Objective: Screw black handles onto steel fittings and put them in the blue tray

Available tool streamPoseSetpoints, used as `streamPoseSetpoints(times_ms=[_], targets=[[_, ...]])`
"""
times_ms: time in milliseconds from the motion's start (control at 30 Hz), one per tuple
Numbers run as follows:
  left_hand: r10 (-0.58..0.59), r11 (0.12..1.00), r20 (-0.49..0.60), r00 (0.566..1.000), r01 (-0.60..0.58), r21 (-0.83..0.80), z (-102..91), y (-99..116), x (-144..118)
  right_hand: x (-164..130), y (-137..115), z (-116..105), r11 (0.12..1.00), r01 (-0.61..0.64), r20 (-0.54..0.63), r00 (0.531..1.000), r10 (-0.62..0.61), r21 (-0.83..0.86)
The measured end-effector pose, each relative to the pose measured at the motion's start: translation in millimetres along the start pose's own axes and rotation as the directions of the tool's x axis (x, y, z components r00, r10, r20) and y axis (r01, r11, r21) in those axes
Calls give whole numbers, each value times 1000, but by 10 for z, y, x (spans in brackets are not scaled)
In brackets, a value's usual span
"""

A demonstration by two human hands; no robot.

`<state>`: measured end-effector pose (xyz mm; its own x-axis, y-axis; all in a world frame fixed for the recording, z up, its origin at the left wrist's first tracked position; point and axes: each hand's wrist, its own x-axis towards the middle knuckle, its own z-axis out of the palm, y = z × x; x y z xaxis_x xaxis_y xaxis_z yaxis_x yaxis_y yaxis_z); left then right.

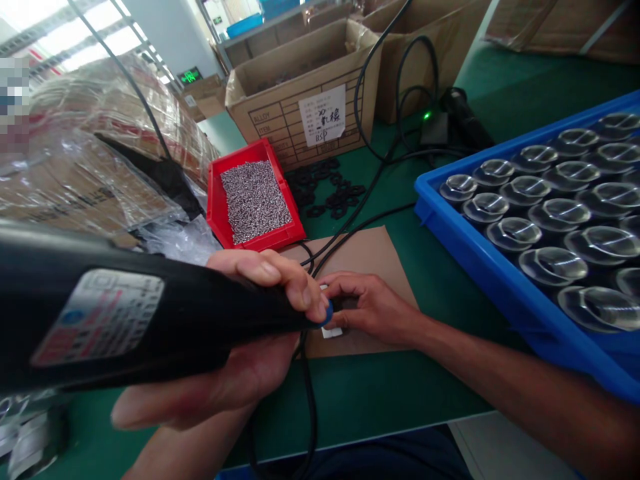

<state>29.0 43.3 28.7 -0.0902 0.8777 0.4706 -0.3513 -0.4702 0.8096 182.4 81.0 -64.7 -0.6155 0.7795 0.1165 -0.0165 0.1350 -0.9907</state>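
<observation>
A green table (pixel 440 280) carries everything, with cartons (pixel 300 87) stacked at its far edge and plastic-wrapped boxes (pixel 90 133) beyond the left hand. To the right of the right hand stands a blue crate (pixel 500 293) filled with rows of clear domed lenses (pixel 550 220). Beyond both hands sits a red bin (pixel 217 213) full of small silver screws (pixel 255 200), with black rings (pixel 330 190) loose on the table beside it. A sheet of cardboard (pixel 370 257) lies under the hands. The left hand (pixel 260 333) is wrapped tight around a black driver (pixel 125 320), its fingers over the nose. The right hand (pixel 370 310), fingers curled together, pins a small white part (pixel 333 331) to the cardboard just at the driver's tip. Black cables (pixel 380 147) trail away past the hands.
</observation>
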Motion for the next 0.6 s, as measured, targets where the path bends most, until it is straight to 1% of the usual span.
streamPoseSetpoints(times_ms=[67,233,400,600], targets=[[18,1000,5,1000,-18,4,-6,-1,4,1,-10,0,1000,0,1,1000,0,-1],[17,1000,-34,999,-16,17,6,-21,21,-3,-60,11,1000,-9,-2,1000,9,-8],[35,999,-19,999,-35,24,26,-26,25,11,-54,30,999,22,2,1000,-22,-36],[22,999,-115,993,-17,45,85,-4,16,18,-89,53,997,2,-7,1000,-3,-76]])
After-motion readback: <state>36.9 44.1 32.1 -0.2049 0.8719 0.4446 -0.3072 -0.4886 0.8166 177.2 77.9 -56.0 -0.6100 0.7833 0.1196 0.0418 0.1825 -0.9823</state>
